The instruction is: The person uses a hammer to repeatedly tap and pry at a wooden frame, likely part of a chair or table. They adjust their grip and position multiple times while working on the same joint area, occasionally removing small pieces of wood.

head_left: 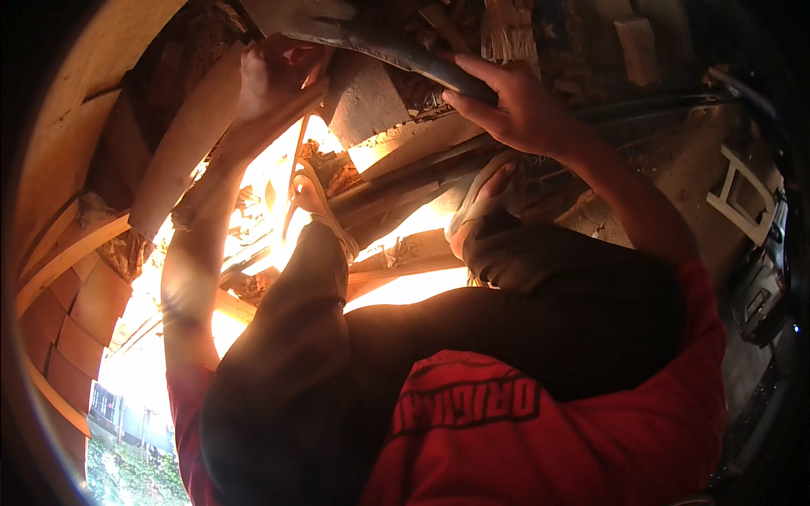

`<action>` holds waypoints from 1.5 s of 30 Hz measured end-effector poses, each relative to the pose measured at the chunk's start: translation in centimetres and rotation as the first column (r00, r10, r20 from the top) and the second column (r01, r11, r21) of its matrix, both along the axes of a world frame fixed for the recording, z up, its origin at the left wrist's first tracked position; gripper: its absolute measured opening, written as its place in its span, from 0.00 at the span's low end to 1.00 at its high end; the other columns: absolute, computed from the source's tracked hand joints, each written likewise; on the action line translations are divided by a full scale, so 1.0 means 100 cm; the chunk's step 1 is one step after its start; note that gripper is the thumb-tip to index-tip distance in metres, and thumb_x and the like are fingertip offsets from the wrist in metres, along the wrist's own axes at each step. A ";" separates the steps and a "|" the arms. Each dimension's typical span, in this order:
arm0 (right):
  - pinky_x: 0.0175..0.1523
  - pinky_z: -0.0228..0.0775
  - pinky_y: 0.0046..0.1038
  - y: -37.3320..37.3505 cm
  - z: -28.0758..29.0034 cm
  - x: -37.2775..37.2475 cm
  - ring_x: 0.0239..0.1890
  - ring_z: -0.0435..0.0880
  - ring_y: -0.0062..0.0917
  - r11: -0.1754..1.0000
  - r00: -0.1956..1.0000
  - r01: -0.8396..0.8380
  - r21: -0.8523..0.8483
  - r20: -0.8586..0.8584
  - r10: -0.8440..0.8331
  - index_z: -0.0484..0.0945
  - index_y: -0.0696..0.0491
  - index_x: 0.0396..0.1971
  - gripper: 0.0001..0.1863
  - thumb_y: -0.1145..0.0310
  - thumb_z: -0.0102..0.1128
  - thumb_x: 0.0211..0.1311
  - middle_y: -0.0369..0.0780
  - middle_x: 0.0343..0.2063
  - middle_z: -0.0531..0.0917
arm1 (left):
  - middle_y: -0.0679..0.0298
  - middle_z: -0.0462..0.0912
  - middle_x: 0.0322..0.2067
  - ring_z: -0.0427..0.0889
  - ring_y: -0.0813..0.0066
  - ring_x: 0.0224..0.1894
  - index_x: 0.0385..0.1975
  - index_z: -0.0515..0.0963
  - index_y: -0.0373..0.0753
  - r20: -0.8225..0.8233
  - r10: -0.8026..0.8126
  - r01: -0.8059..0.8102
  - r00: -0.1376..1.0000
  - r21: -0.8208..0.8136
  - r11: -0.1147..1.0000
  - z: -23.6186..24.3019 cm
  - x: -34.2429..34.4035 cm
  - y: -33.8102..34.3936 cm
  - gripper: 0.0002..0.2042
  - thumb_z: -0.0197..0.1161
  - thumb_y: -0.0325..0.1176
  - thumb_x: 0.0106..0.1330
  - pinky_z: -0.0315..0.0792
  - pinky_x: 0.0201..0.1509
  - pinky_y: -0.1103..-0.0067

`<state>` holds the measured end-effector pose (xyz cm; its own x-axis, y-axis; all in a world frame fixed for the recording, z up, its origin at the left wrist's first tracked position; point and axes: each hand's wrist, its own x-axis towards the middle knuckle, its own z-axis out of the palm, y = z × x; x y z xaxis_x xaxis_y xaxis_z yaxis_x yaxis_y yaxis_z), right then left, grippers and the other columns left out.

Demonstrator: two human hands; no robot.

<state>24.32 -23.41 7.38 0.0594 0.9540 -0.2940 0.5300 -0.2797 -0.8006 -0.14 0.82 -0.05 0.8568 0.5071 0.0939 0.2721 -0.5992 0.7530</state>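
My right hand is wrapped round the end of a long, dark, slightly curved tool handle. From there the tool runs up and left, and its other end lies in shadow at the top, so its exact kind cannot be made out. My left hand is closed beneath that far end, at a piece of wood. Shadow hides some of its fingers. A wide wooden board slants just left of this hand. Behind the tool lies a flat block of wood.
My sandalled feet rest among planks and wood chips, with bright sunlight between them. Curved boards and reddish tiles line the left. A pale frame-shaped object and a dark case lie at the right.
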 end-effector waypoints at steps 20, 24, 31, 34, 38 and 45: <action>0.35 0.71 0.28 -0.020 -0.016 0.001 0.26 0.75 0.17 0.998 1.000 0.001 0.055 -0.026 0.000 0.77 0.58 0.70 0.27 0.62 0.66 0.77 0.35 0.24 0.79 | 0.63 0.85 0.24 0.86 0.77 0.27 0.30 0.85 0.35 -0.033 0.155 -0.157 0.987 -0.083 0.984 -0.018 0.009 -0.005 0.09 0.77 0.33 0.58 0.79 0.33 0.76; 0.35 0.71 0.27 -0.015 -0.015 -0.004 0.27 0.75 0.16 1.000 1.000 0.006 0.024 -0.025 -0.005 0.77 0.59 0.69 0.27 0.62 0.66 0.77 0.34 0.24 0.79 | 0.62 0.86 0.24 0.87 0.76 0.27 0.31 0.85 0.35 -0.100 0.206 -0.220 0.973 -0.153 0.963 -0.014 0.010 -0.008 0.09 0.76 0.32 0.58 0.80 0.34 0.75; 0.34 0.70 0.26 -0.015 -0.014 -0.003 0.27 0.75 0.14 0.997 0.998 0.049 0.057 -0.052 -0.046 0.77 0.58 0.69 0.26 0.64 0.68 0.76 0.34 0.24 0.79 | 0.62 0.89 0.26 0.89 0.75 0.28 0.32 0.87 0.35 -0.015 0.181 -0.182 0.983 -0.093 0.979 -0.024 0.009 -0.003 0.09 0.77 0.33 0.58 0.82 0.35 0.76; 0.33 0.70 0.26 -0.013 -0.018 -0.006 0.26 0.75 0.14 0.997 1.000 0.000 0.077 -0.006 0.000 0.77 0.59 0.69 0.27 0.65 0.68 0.76 0.34 0.23 0.79 | 0.62 0.89 0.27 0.89 0.75 0.28 0.31 0.88 0.36 -0.022 0.192 -0.193 0.981 -0.186 0.963 -0.028 0.007 -0.001 0.08 0.77 0.33 0.58 0.82 0.35 0.75; 0.34 0.71 0.26 -0.012 -0.015 -0.007 0.26 0.75 0.15 0.995 0.999 0.032 0.090 -0.046 -0.028 0.77 0.60 0.68 0.26 0.65 0.68 0.76 0.34 0.24 0.79 | 0.64 0.90 0.28 0.88 0.75 0.28 0.32 0.89 0.38 0.015 0.165 -0.163 0.986 -0.088 0.983 -0.024 0.005 -0.002 0.07 0.78 0.33 0.58 0.81 0.35 0.75; 0.36 0.71 0.26 -0.018 -0.014 -0.003 0.29 0.76 0.15 0.995 0.991 0.096 -0.005 -0.092 -0.096 0.78 0.59 0.66 0.24 0.66 0.68 0.76 0.34 0.27 0.80 | 0.63 0.86 0.26 0.87 0.68 0.26 0.32 0.89 0.42 0.012 0.089 -0.089 0.996 0.024 0.996 -0.023 0.010 -0.001 0.05 0.75 0.35 0.61 0.79 0.32 0.72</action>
